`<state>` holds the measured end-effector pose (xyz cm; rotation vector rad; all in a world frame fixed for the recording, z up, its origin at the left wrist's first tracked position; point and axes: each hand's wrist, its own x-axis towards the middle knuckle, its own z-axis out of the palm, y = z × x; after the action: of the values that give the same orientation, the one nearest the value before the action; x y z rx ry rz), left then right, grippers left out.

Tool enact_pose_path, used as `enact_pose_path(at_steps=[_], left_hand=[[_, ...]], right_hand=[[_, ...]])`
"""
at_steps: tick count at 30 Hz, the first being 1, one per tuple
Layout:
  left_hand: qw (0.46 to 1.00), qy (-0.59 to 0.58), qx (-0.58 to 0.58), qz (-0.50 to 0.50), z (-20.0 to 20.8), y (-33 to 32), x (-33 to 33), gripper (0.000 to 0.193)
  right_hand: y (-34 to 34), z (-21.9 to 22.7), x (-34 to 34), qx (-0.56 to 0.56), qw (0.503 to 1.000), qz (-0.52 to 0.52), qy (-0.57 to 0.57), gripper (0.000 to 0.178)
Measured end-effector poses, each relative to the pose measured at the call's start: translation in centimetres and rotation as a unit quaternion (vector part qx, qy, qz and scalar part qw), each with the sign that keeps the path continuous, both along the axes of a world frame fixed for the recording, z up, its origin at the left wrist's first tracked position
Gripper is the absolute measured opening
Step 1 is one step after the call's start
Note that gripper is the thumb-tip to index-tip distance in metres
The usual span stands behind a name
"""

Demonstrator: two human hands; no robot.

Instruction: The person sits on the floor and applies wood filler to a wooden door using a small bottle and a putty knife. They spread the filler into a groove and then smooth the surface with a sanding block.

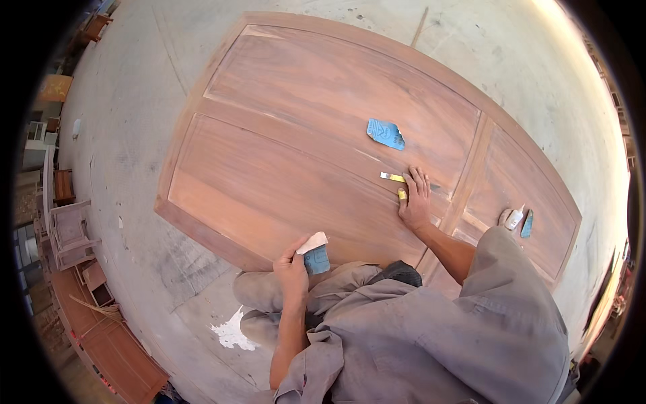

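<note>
My left hand is closed on a folded piece of sandpaper, with blue backing and a pale flap, held by my lap. My right hand lies on the brown wooden door panel, fingers stretched out. Under or beside its fingertips is a slim yellow tool with a pale tip; the fingers hide part of it. Something yellow is on the thumb. Beyond that hand, a torn blue sandpaper sheet rests flat on the wood.
At the panel's right are a small white bottle, a brownish lump and a blue sandpaper strip. The panel lies on a concrete floor. A white splash marks the floor near my knee. Wooden furniture stands along the left.
</note>
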<state>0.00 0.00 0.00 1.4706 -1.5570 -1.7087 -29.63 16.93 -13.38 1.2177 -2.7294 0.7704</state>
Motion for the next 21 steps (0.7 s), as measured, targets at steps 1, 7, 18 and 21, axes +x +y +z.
enact_pose_path(at_steps=[1, 7, 18, 21], left_hand=[[1.000, 0.005, -0.007, -0.004, 0.8, -1.5, -0.1, 0.038], [0.984, 0.086, 0.136, 0.079, -0.7, 2.8, -0.1, 0.035], [0.998, 0.014, 0.042, -0.042, -2.0, 3.9, -1.8, 0.031], [0.991, 0.074, 0.059, -0.089, -2.6, 4.1, -1.8, 0.024]], right_hand=[[-1.2, 1.0, -0.3, -0.033, 0.999, -0.003, -0.003, 0.034], [9.7, 2.9, 0.0, 0.127, 0.990, 0.048, -0.030, 0.027], [6.0, 8.5, 4.9, -0.008, 0.941, 0.109, -0.321, 0.039], [-1.9, 13.6, 7.3, -0.028, 0.885, 0.268, -0.380, 0.039]])
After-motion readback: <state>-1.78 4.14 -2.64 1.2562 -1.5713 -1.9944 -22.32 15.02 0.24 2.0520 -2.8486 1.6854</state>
